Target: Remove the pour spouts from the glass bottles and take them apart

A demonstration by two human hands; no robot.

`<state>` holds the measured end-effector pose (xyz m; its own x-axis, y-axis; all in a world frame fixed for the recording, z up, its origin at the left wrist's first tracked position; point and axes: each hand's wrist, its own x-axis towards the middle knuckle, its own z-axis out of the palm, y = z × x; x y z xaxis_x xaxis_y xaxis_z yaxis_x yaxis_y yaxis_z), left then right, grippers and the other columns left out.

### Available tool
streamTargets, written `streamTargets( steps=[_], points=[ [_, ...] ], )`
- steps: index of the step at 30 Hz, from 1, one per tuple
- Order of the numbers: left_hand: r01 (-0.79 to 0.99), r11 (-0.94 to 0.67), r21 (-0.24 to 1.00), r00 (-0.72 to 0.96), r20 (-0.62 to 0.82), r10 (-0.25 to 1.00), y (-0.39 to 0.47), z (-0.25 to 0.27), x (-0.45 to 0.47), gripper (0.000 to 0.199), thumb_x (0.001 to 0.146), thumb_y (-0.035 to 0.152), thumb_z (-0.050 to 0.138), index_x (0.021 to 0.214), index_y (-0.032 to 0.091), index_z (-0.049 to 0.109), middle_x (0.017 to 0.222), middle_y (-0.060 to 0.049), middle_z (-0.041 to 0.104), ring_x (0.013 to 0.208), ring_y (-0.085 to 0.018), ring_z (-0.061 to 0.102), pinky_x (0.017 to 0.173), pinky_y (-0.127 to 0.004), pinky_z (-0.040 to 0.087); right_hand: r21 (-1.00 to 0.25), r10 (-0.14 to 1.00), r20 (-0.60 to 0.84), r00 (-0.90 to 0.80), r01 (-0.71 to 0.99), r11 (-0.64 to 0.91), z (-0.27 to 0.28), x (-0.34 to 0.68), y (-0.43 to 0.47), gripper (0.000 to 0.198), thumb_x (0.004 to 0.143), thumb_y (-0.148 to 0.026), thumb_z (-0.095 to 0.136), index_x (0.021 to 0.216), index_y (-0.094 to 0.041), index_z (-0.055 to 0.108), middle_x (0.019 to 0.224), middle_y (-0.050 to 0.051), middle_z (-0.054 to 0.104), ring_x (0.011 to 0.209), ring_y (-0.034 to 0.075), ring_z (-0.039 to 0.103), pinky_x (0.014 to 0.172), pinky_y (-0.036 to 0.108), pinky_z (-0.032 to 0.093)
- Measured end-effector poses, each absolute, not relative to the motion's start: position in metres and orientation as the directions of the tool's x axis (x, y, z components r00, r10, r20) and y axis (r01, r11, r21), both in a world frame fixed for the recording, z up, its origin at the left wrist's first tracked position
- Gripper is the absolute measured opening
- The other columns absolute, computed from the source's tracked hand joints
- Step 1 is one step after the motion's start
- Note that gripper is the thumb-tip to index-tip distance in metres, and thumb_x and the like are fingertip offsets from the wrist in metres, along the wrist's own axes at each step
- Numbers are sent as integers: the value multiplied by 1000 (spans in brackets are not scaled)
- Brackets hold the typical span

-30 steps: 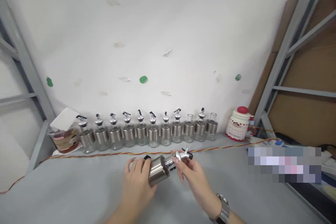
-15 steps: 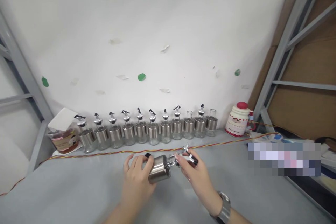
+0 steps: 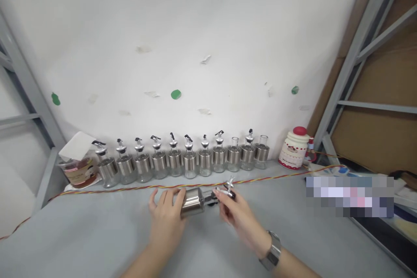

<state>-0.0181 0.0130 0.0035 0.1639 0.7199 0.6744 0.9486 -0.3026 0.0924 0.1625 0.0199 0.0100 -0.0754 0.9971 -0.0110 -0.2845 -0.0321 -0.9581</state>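
My left hand [image 3: 167, 210] is wrapped around an oil bottle [image 3: 193, 202] with a brushed steel sleeve, tipped on its side with its clear neck facing right. In my right hand [image 3: 239, 215], the fingers pinch a silver and black pour spout [image 3: 224, 192] at the mouth of that neck. Black parts of the spout show at the glass, but how deep it sits I cannot make out. Another silver spout tip pokes up above the right-hand fingers. Behind both hands stands a row of similar bottles [image 3: 159, 159], most topped with spouts; two on the right have bare necks [image 3: 263, 140].
A red and yellow twisted cord [image 3: 130, 190] crosses the grey table [image 3: 107, 234]. At the left stands a plastic tub [image 3: 78, 176] with white paper on it. A cream jar with a red lid [image 3: 294, 150] is at the right, near a blurred-out patch and metal shelving.
The bottle has shifted slightly left and up with my left hand. My right hand has also moved a little left, and black spout parts now show at the bottle's neck.
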Motion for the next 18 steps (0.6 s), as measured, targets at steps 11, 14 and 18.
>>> streamTargets(
  steps=[11, 14, 18],
  points=[
    [951, -303, 56, 178, 703, 689, 13, 2, -19, 49, 60, 0, 46, 103, 24, 54, 95, -6, 60, 90, -21, 54, 97, -48, 17, -995, 995, 88, -46, -42, 86, 17, 167, 18, 33, 67, -46, 61, 65, -20, 41, 42, -8, 43, 34, 7, 36, 36, 20, 27],
    [947, -302, 110, 138, 708, 692, 13, 4, -18, 47, 60, 1, 47, 100, 23, 56, 94, -6, 60, 92, -22, 53, 97, -46, 20, -968, 968, 237, -86, 59, 242, 22, 169, 8, 24, 72, -39, 59, 70, -20, 45, 55, -6, 48, 45, 9, 43, 45, 21, 35],
    [939, -301, 168, 96, 711, 697, 12, 3, -18, 45, 59, 1, 48, 96, 24, 57, 96, -6, 60, 94, -23, 52, 95, -48, 20, -882, 906, 381, -182, 221, 415, 28, 171, -4, 15, 74, -32, 58, 80, -20, 51, 75, 0, 55, 69, 15, 51, 65, 26, 40]
  ],
)
